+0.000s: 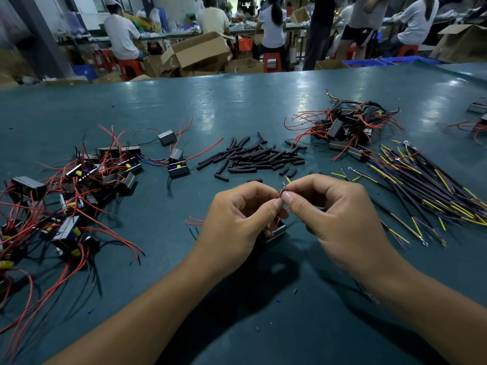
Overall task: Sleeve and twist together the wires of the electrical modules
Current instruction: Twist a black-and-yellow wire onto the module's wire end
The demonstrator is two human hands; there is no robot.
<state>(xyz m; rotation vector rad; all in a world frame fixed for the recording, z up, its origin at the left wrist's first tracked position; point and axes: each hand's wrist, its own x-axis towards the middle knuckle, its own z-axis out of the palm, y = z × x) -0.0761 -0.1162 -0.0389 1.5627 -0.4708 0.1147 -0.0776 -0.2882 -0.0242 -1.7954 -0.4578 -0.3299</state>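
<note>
Both grips pinching wire ends (284,187) above teal table (237,106).

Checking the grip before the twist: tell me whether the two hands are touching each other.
Touching. The head view shows the left hand and the right hand meeting thumb tip to thumb tip, both pinching the same wire ends.

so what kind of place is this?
Likely a small electronics assembly workshop: piles of wired modules and black sleeving pieces on a green bench, with seated workers and cardboard boxes behind.
</note>
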